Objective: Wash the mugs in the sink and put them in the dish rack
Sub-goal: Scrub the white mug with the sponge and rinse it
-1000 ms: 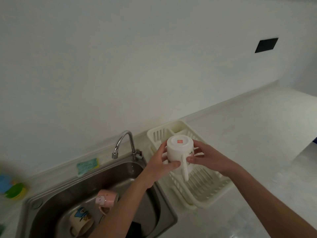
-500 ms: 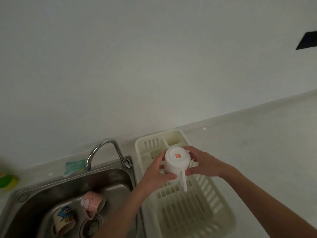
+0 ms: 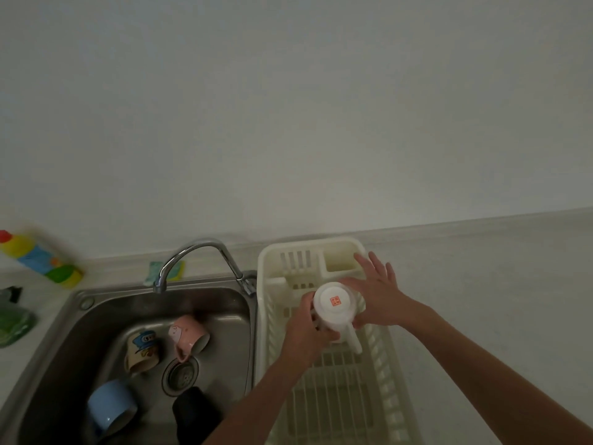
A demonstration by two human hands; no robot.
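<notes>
A white mug [image 3: 335, 308] is held upside down over the cream dish rack [image 3: 266, 316], its base with a red mark facing up and its handle pointing toward me. My left hand [image 3: 306, 335] grips its left side. My right hand [image 3: 377, 297] touches its right side with fingers spread and mostly straight. In the steel sink [image 3: 221, 300] lie a pink mug [image 3: 187, 335], a cartoon-print mug [image 3: 141, 350], a light blue mug [image 3: 110, 406] and a black mug [image 3: 195, 412].
The tap [image 3: 199, 256] arches over the sink's back edge. A sponge [image 3: 165, 271] sits behind it. A colourful bottle [image 3: 41, 258] and green items [image 3: 14, 324] lie on the counter at left. Pale countertop [image 3: 481, 300] spreads right of the rack.
The mug has come down lower over the rack's upper half. My right hand's fingers have spread and loosened from it. The view has tilted down, showing more of the sink.
</notes>
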